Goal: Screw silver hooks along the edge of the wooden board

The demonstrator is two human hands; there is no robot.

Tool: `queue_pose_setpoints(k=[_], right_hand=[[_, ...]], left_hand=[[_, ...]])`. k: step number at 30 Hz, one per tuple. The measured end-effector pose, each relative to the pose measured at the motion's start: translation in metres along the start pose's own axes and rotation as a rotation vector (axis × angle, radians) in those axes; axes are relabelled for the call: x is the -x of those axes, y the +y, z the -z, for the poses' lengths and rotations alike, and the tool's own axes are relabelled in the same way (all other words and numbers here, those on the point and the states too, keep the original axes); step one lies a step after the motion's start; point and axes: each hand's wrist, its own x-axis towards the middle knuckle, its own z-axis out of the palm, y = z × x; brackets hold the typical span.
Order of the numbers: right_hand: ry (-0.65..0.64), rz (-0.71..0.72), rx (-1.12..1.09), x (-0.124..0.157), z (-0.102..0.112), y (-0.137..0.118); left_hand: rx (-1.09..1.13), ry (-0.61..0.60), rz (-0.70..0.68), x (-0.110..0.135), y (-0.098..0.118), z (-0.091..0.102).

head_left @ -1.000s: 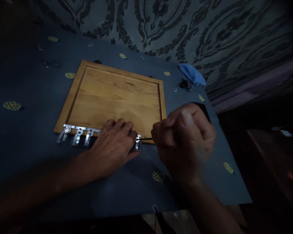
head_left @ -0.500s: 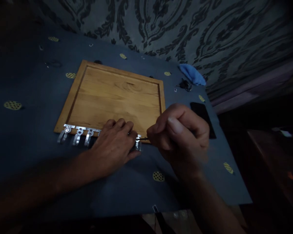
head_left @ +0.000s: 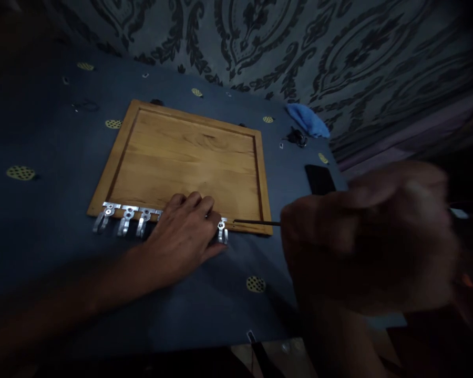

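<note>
A wooden board [head_left: 189, 157] with a raised rim lies on a dark blue cloth. Along its near edge runs a metal rack of hooks [head_left: 126, 216]. My left hand [head_left: 183, 236] lies flat over the rack's right part, fingers stretched out and pressing it to the board. My right hand [head_left: 372, 236] is blurred, closed in a fist to the right of the board, gripping a thin dark screwdriver [head_left: 256, 222]. The tool's tip points left and ends just short of the rightmost hook [head_left: 222, 231].
A black phone [head_left: 319, 179] lies right of the board. A blue cloth [head_left: 307, 119] and a small dark object [head_left: 296, 137] sit at the back right. Patterned fabric [head_left: 299, 47] hangs behind. The table's right edge drops off near my right hand.
My right hand has pulled away to the right and nearer the camera, drawing the screwdriver tip back from the rightmost hook. My left hand has stayed put on the rack.
</note>
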Motion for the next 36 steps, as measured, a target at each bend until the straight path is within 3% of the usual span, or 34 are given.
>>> queue_pose_setpoints(k=[7,19,28,36], right_hand=[[-0.027,-0.077,-0.033,0.009,-0.002,0.029],[-0.046,-0.068,-0.104,0.01,-0.003,0.034],[-0.287,-0.124,-0.061,0.001,0.007,0.034],[-0.404,-0.142,-0.046,0.0,0.013,0.033]], left_hand=[[0.006,-0.042,0.012,-0.001,0.001,0.004],[0.018,-0.088,0.03,-0.003,0.001,0.005],[-0.003,-0.073,0.028,-0.003,0.002,0.002],[0.025,-0.056,0.02,-0.002,0.001,0.001]])
